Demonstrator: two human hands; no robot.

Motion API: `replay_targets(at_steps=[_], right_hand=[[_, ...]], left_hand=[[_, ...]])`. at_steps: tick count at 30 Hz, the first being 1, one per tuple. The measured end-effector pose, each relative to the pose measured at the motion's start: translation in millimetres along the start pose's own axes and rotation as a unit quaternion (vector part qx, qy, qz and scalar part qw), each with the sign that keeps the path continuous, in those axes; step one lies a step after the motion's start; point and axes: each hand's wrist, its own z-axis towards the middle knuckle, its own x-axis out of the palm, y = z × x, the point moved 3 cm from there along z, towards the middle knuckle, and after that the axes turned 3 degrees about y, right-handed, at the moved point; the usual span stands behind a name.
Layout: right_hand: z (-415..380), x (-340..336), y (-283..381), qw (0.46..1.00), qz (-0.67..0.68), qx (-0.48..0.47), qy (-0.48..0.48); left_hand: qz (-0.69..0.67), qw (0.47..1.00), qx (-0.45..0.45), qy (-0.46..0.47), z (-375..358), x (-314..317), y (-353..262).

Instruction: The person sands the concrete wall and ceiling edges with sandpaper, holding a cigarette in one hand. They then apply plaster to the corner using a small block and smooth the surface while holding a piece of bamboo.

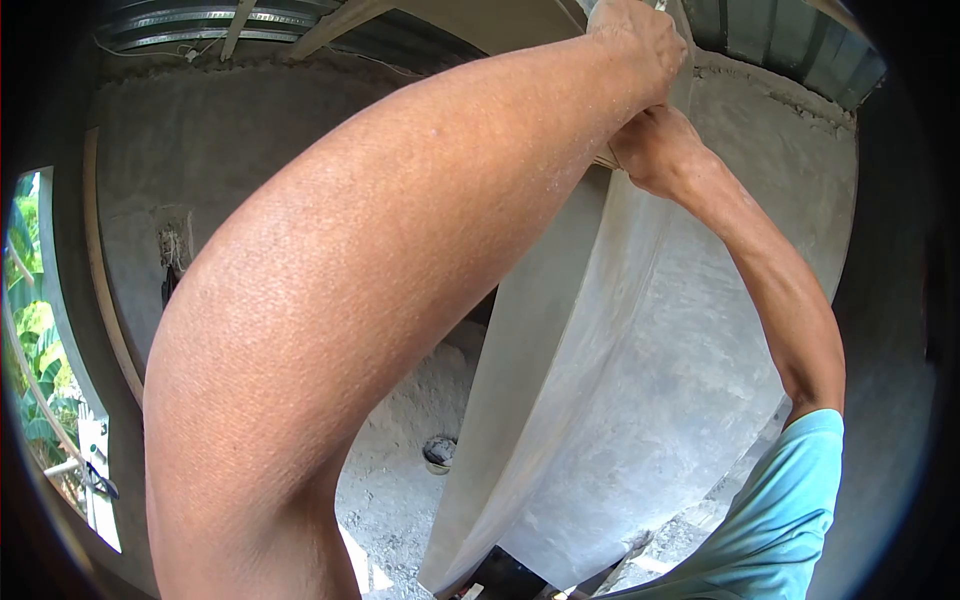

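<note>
Both arms reach up to the top of a grey plastered wall edge (590, 290). My left hand (640, 38) is highest, at the top centre-right, with its fingers curled round something I cannot make out. Just below it, my right hand (655, 150) is closed near the top of the wall edge, partly hidden behind my left wrist. What lies inside its fingers is hidden. My left forearm crosses the middle of the view and covers much of the wall behind.
Corrugated metal roofing (770, 45) and a wooden beam (335, 28) are overhead. An opening with green plants (35, 340) is at the left. Below, a round container (439, 452) sits on the rough, dusty floor (395, 500). Rubble lies at the lower right.
</note>
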Motion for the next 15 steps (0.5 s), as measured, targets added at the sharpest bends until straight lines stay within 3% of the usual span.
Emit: replay_targets(at_steps=[2, 4, 5, 7, 13, 15], right_hand=[[-16, -5, 11, 0.999, -0.017, -0.008, 0.045], [-35, -1, 27, 0.996, -0.002, -0.066, -0.059], [-39, 5, 28, 0.996, -0.003, -0.061, -0.057], [-43, 11, 33, 0.984, -0.008, -0.107, -0.140], [1, 36, 16, 0.977, -0.016, -0.068, -0.200], [13, 34, 15, 0.978, -0.013, -0.059, -0.201]], left_hand=[[-0.009, 1.000, -0.001, 0.029, -4, -5, 1], [-0.014, 0.999, 0.001, 0.037, -3, -6, 4], [-0.021, 0.999, 0.005, 0.049, -2, -5, 4], [-0.005, 0.999, 0.013, 0.041, -6, -9, 3], [-0.001, 0.999, 0.015, 0.036, -4, -9, 3], [0.001, 0.997, 0.017, 0.073, -4, -11, 3]])
